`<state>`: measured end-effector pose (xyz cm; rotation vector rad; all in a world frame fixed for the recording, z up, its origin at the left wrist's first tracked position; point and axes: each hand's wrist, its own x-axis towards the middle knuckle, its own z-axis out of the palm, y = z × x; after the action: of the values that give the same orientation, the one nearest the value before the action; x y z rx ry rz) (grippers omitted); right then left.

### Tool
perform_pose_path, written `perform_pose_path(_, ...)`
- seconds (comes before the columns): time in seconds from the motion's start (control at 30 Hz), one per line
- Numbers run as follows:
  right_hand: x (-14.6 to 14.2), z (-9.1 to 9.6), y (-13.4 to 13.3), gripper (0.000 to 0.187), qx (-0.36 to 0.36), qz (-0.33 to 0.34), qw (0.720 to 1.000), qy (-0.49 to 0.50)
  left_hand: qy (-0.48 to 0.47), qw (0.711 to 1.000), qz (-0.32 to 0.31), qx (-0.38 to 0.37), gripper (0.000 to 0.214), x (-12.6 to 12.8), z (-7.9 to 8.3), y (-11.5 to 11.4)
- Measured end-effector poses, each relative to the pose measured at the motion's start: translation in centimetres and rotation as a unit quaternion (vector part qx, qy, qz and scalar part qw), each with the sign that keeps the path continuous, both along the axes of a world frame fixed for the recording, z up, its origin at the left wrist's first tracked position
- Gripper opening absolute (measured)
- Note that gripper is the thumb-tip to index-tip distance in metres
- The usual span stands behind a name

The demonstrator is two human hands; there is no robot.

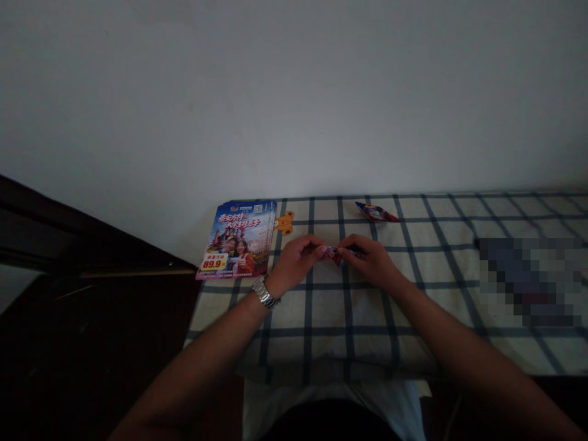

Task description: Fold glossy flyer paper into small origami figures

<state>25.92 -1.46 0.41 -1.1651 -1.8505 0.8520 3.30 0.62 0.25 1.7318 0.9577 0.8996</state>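
Between my two hands is a small folded piece of printed paper (pixel 331 254), pinkish red with dark parts. My left hand (pixel 301 260), with a metal watch on the wrist, pinches its left end between thumb and fingers. The right end is gripped by my right hand (pixel 367 260), whose fingers hide part of it. Farther back on the checked cloth lies a pointed, folded printed paper (pixel 376 212) in blue and red. A stack of printed flyers (pixel 239 239) rests to the left of my left hand.
A white and dark-blue checked cloth (pixel 367 312) covers the table, which meets a pale wall (pixel 294 98). An orange bear-shaped figure (pixel 285 223) shows beside the flyers. At the right lies a dark, pixelated object (pixel 528 282). Dark furniture (pixel 68 233) stands at the left.
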Motion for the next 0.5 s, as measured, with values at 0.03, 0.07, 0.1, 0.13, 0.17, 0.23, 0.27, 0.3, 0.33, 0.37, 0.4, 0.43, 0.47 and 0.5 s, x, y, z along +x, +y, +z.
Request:
perform_pose_path(0.03,-0.01,-0.07,0.03,0.017,0.000,-0.003,1.000,-0.002,-0.002,1.000,-0.002,-0.004,0.031,-0.02,-0.05,0.03)
perform_pose_path(0.07,-0.02,-0.14,0.06,0.017,-0.002,-0.006,1.000,-0.003,-0.002,1.000,-0.003,-0.008,0.031,-0.03,-0.08,0.05)
perform_pose_path(0.1,-0.04,-0.18,0.08,0.018,-0.005,-0.010,1.000,-0.002,-0.003,1.000,-0.004,-0.009,0.031,-0.03,-0.09,0.04)
perform_pose_path(0.13,-0.05,-0.21,0.08,0.018,-0.009,-0.012,1.000,0.000,-0.002,1.000,-0.003,-0.010,0.030,-0.02,-0.06,0.02)
perform_pose_path(0.17,-0.07,-0.20,0.08,0.019,-0.014,-0.011,1.000,0.003,-0.002,1.000,0.000,-0.010,0.029,0.00,-0.01,-0.03)
perform_pose_path(0.23,-0.11,-0.12,0.02,0.022,-0.026,-0.001,1.000,0.014,0.001,1.000,0.010,-0.007,0.027,0.07,0.15,-0.15)
perform_pose_path(0.27,-0.14,-0.06,-0.03,0.022,-0.034,0.007,0.999,0.018,0.003,1.000,0.013,-0.005,0.026,0.11,0.24,-0.22)
perform_pose_path(0.3,-0.17,0.00,-0.08,0.023,-0.042,0.013,0.999,0.019,0.004,1.000,0.014,-0.003,0.025,0.15,0.32,-0.27)
perform_pose_path(0.33,-0.20,0.03,-0.12,0.024,-0.050,0.016,0.999,0.015,0.004,1.000,0.013,-0.002,0.024,0.19,0.39,-0.31)
perform_pose_path(0.37,-0.23,0.04,-0.15,0.024,-0.056,0.017,0.998,0.008,0.002,1.000,0.010,-0.002,0.024,0.21,0.43,-0.33)
perform_pose_path(0.4,-0.25,0.01,-0.16,0.025,-0.062,0.016,0.998,-0.002,0.000,1.000,0.007,-0.002,0.024,0.22,0.44,-0.34)
perform_pose_path(0.43,-0.26,-0.05,-0.16,0.025,-0.064,0.015,0.998,-0.011,-0.001,1.000,0.005,-0.002,0.024,0.23,0.43,-0.33)
perform_pose_path(0.47,-0.26,-0.12,-0.15,0.026,-0.064,0.013,0.998,-0.017,-0.002,1.000,0.004,-0.003,0.024,0.22,0.38,-0.31)
perform_pose_path(0.5,-0.25,-0.20,-0.12,0.027,-0.062,0.011,0.998,-0.020,-0.004,1.000,0.002,-0.005,0.025,0.21,0.32,-0.28)
